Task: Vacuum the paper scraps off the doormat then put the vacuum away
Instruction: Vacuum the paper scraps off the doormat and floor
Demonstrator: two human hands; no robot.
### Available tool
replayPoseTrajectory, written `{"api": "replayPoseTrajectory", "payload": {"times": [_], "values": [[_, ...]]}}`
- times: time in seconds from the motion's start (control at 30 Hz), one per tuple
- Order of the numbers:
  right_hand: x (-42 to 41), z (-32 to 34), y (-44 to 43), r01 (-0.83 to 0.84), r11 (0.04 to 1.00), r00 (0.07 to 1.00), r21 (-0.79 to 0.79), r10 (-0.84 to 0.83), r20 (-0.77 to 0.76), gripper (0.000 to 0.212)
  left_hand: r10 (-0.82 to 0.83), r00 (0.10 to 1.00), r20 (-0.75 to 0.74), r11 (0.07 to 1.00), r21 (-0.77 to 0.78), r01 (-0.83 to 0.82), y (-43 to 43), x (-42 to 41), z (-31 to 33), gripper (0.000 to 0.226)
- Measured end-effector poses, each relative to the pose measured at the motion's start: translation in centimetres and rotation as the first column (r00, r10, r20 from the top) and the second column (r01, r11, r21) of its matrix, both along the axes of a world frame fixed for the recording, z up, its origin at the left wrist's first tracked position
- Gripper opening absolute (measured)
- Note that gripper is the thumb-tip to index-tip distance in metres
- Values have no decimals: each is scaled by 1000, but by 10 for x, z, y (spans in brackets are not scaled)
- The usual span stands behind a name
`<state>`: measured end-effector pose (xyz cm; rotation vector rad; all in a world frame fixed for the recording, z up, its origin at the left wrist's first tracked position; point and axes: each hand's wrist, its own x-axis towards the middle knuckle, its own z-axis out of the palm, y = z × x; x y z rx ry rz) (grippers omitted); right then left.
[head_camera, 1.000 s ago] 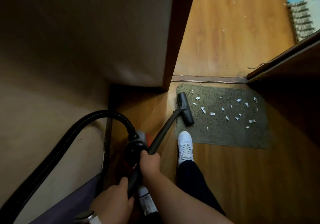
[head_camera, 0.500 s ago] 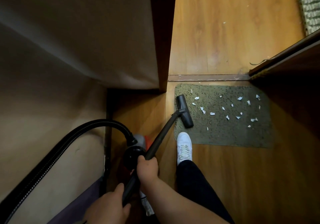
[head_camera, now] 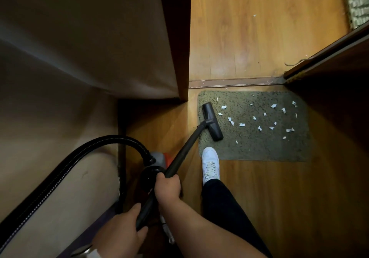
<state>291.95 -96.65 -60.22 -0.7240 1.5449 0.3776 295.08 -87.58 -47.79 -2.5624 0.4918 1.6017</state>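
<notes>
**Nozzle on the mat's left edge**

We see the grey-green doormat (head_camera: 257,148) lying on the wooden floor (head_camera: 259,198) just inside the metal threshold strip (head_camera: 235,82), with white paper scraps (head_camera: 231,120) scattered over its middle and right side. The black vacuum nozzle (head_camera: 212,121) rests on the mat's left edge, its wand (head_camera: 185,148) slanting back to us. Our right hand (head_camera: 168,188) is wrapped tight around the wand; our left hand (head_camera: 119,235) closes on it lower down (thumb on top). The ribbed hose (head_camera: 79,148) arcs left from the vacuum body (head_camera: 157,159). A white sneaker (head_camera: 210,163) touches the mat's near edge.
</notes>
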Motion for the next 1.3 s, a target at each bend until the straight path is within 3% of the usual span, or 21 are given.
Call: {"api": "replayPoseTrajectory", "payload": {"times": [0.1, 0.27, 0.5, 0.63, 0.73, 0.87, 1.0, 1.23, 1.3], "values": [[1, -4, -20, -6, 999, 1000, -48, 5, -21, 35, -34, 999, -13, 999, -15, 34, -14, 2, -5, 67], [2, -10, -48, 20, 997, 999, -75, -23, -42, 38, -82, 996, -20, 994, -69, 80, -41, 4, -13, 52], [10, -18, -63, 134, 987, 990, -92, -138, -34, 55, -161, 987, 23, 983, -90, 162, -65, 11, -20, 51], [9, -12, -80, 198, 975, 977, -100, -204, -59, 36, -195, 981, 8, 973, -126, 194, -74, 18, -22, 40], [4, -13, -90, 234, 966, 966, -109, -244, -83, 32, -259, 966, 10, 958, -126, 258, -84, 22, -28, 38], [3, -10, -95, 276, 957, 956, -92, -283, -81, 43, -311, 950, 12, 942, -128, 309, -93, 19, -32, 37], [1, -7, -101, 303, 950, 947, -77, -310, -84, 30, -325, 945, 24, 935, -142, 325, -96, 18, -32, 38], [1, -29, -105, 354, 931, 930, -83, -360, -74, 53, -347, 938, 9, 927, -147, 345, -110, 21, -40, 32], [-3, -35, -113, 369, 923, 923, -108, -377, -69, 51, -346, 938, 0, 926, -162, 342, -118, 19, -46, 24]]}}
